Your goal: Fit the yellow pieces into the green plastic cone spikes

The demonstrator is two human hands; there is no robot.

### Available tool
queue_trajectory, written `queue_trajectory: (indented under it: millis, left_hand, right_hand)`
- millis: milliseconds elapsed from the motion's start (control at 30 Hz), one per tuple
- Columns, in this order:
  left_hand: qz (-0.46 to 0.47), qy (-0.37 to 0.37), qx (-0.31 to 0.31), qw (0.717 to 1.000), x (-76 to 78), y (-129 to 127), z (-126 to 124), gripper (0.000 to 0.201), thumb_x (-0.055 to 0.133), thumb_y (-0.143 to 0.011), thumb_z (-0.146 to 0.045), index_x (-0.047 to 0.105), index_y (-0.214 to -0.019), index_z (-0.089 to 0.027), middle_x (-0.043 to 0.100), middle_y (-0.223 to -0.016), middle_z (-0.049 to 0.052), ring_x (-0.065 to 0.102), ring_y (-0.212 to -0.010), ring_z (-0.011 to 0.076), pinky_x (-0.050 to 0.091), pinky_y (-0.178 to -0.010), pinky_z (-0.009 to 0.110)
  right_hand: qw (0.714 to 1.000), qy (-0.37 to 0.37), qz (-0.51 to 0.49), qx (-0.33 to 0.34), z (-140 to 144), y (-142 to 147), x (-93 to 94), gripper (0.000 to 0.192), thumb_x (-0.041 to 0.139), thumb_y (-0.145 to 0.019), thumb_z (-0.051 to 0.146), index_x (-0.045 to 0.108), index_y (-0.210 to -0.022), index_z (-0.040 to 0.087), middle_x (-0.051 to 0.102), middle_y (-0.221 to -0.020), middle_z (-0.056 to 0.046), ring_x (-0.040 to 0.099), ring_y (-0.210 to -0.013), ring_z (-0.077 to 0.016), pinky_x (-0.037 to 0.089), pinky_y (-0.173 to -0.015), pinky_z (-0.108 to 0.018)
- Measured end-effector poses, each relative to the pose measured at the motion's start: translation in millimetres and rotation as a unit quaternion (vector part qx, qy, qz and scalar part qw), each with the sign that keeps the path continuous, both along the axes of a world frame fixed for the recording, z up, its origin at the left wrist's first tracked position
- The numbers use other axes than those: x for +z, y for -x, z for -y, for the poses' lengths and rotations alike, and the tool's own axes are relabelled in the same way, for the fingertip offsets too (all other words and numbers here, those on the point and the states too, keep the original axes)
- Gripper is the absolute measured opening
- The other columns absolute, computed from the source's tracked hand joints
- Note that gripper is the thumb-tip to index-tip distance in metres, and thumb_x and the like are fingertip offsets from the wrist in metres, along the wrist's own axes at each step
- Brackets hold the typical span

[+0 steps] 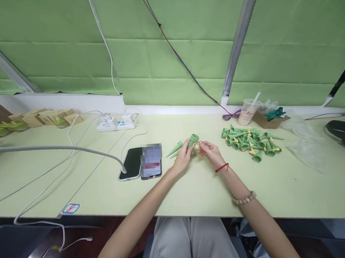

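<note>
My left hand is closed around a green plastic cone, its flared mouth tipped up and to the right. Right beside that mouth, the fingers of my right hand pinch a small yellow piece, mostly hidden by the fingertips. Whether the piece is joined to the cone I cannot tell. Another green cone lies on the table just left of my left hand, with a further pointed tip below it, partly covered by the hand. To the right, a pile of green cones has small yellow parts among them.
Two phones, one dark and one lit, lie left of my hands. A power strip with white cables stands behind. A drink cup, a cardboard box and plastic bags are on the right. Small boxes line the back left.
</note>
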State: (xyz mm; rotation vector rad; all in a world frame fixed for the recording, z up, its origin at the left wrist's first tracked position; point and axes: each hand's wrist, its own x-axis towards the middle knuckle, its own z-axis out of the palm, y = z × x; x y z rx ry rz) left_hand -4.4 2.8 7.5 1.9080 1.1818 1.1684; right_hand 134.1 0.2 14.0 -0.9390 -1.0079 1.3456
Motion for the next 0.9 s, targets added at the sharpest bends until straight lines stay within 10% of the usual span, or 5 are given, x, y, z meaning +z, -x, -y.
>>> queue_trajectory:
  millis: [233,633,900]
  left_hand:
    - [0.048,0.015,-0.023,0.998,1.4,-0.6,1.3,0.034,0.033,-0.086,-0.047,0.049,-0.091,-0.018,0.054,-0.083,0.002,0.050,-0.078,0.0124,0.039,-0.071,0.023]
    - [0.023,0.009,0.024,0.999,4.9,-2.4,1.9,0.037,0.034,-0.086,-0.045,0.050,-0.068,-0.016,0.049,-0.064,-0.001,0.043,-0.062,0.0109,0.035,-0.061,0.023]
    - [0.011,-0.006,0.044,0.999,3.5,-0.6,-1.2,0.039,0.032,-0.085,-0.047,0.053,-0.074,-0.017,0.055,-0.071,0.001,0.048,-0.068,0.0124,0.036,-0.065,0.024]
  right_hand:
    - [0.996,0.009,-0.045,0.071,3.5,2.8,3.4,0.031,0.073,-0.057,0.044,0.060,-0.062,0.016,0.061,-0.059,0.002,0.056,-0.053,-0.0078,0.046,-0.056,-0.020]
    - [0.990,-0.118,0.064,-0.044,0.4,6.5,-7.8,0.032,0.079,-0.045,0.038,0.054,-0.049,0.017,0.057,-0.072,0.000,0.056,-0.068,-0.0115,0.047,-0.065,-0.025]
    - [0.995,-0.047,0.079,-0.035,-1.0,3.1,-4.8,0.036,0.073,-0.055,0.046,0.062,-0.072,0.016,0.066,-0.071,-0.004,0.063,-0.067,-0.0159,0.051,-0.071,-0.031]
